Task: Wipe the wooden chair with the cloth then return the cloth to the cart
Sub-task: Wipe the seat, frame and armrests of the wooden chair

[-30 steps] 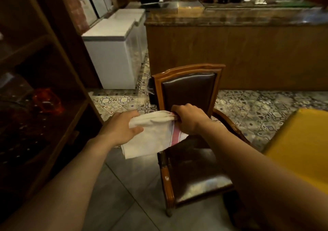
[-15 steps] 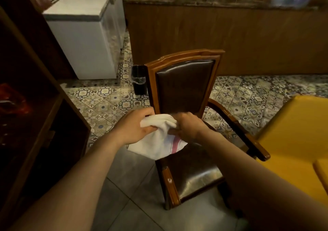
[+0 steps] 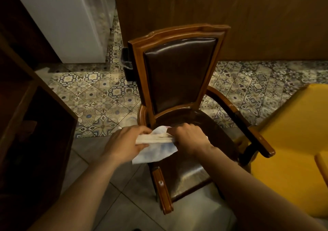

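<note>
A wooden armchair (image 3: 179,33) with a dark leather back and seat stands in front of me, facing me. Both hands hold a white cloth (image 3: 156,151) bunched between them over the seat's left rear corner. My left hand (image 3: 126,143) grips the cloth's left end, just outside the left armrest. My right hand (image 3: 190,137) grips the right end above the seat. The folded upper edge is stretched between the two hands and the rest hangs below. The cart is not in view.
A dark wooden shelf unit (image 3: 35,124) stands close on the left. A yellow chair (image 3: 292,142) is close on the right. A white chest freezer (image 3: 71,21) and a wooden counter front (image 3: 230,14) stand behind. A small black bin (image 3: 126,64) sits behind the chair.
My view has tilted down and closer to the chair. Both hands have lowered the cloth from the chair back's base toward the seat and pulled it into a tighter folded strip.
</note>
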A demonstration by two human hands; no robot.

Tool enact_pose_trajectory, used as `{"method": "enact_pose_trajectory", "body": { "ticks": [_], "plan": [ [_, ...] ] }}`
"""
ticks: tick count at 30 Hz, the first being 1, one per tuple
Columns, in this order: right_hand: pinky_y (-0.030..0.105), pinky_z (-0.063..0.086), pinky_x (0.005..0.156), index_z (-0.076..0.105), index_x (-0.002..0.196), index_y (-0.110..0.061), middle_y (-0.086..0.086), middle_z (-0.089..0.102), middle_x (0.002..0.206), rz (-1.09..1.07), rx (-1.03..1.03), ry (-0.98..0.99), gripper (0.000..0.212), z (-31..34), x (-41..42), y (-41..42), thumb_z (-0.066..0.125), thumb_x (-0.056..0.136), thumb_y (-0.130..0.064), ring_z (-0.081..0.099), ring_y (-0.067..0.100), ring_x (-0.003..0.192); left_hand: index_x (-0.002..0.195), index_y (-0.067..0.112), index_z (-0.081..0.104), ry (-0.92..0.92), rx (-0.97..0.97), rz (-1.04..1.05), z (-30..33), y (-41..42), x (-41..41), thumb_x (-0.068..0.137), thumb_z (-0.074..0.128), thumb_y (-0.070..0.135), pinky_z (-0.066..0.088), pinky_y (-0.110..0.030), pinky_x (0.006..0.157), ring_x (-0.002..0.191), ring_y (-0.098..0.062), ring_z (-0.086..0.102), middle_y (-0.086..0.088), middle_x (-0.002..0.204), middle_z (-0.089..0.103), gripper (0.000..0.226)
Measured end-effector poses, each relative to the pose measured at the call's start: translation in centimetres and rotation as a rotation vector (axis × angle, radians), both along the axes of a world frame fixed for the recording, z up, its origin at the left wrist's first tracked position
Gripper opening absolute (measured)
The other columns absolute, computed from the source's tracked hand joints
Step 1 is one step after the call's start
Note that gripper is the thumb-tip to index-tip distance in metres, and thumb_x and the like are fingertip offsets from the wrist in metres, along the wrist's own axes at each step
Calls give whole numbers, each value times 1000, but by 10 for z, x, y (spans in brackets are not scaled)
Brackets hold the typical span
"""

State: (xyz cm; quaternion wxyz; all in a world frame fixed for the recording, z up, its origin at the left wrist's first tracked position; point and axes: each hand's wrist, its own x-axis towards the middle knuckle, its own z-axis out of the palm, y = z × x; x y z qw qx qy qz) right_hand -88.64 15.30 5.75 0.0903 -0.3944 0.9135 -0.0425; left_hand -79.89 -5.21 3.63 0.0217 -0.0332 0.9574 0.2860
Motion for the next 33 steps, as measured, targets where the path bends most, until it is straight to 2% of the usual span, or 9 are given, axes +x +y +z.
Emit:
{"method": "enact_pose_trajectory", "body": {
  "ticks": [3,8,12,15,18,21,24,27,33],
  "plan": [
    [30,35,63,63,118,-23,4,69,99,-12,-14,6,33,-19,0,7,69,86,-17,65,27,87,106,38,67,24,-68,13,-20,9,0,84,72,28,35,-20,59,78,-3,54,20,94,63,25],
    [30,36,65,61,115,-24,3,66,103,-38,-26,-14,28,-40,-2,14,66,89,-18,62,24,91,98,34,65,-31,-18,-4,-36,18,0,84,72,25,48,-29,63,80,-7,59,17,89,59,18],
    [30,35,67,59,119,-24,2,62,108,-12,-11,-32,34,-48,-5,15,67,87,-17,60,25,98,94,33,64,-57,41,-39,-45,20,-2,86,70,19,42,-25,59,75,-4,55,18,82,57,17],
    [31,35,64,54,120,-22,1,55,112,4,-23,-34,37,-52,-8,11,67,87,-13,58,25,99,90,33,59,-68,62,-91,-49,22,-3,86,68,17,45,-34,59,73,-8,54,15,79,55,18],
    [30,42,62,41,136,-27,0,54,121,4,-58,-89,60,-58,-9,5,71,86,-13,61,24,96,89,32,55,-62,98,-103,-53,22,-3,85,66,13,49,-38,61,76,-10,56,12,82,56,22],
    [27,43,63,22,151,-37,-3,51,138,90,-22,-150,88,-63,-12,-1,74,84,-17,64,23,99,88,39,52,-49,143,-124,-55,25,-5,84,63,8,48,-32,60,76,-5,56,18,82,57,33],
    [28,42,67,40,144,-34,-2,62,128,116,-49,-220,65,-63,-13,-7,70,88,-21,63,23,103,87,44,53,-34,169,-118,-54,24,-7,83,63,6,44,-24,62,77,-2,56,20,82,58,39],
    [36,51,73,60,123,-28,-2,69,109,96,-53,-315,32,-59,-13,-9,67,91,-24,64,21,97,85,42,52,-24,161,-98,-53,20,-8,82,64,6,45,-29,60,75,-4,55,17,80,57,38],
    [30,34,64,65,113,-24,0,59,108,92,7,-271,22,-54,-15,-5,63,93,-32,57,20,90,89,39,56,17,176,-44,-54,19,-6,82,65,5,48,-30,60,78,-4,58,17,82,61,36]
  ]
}}
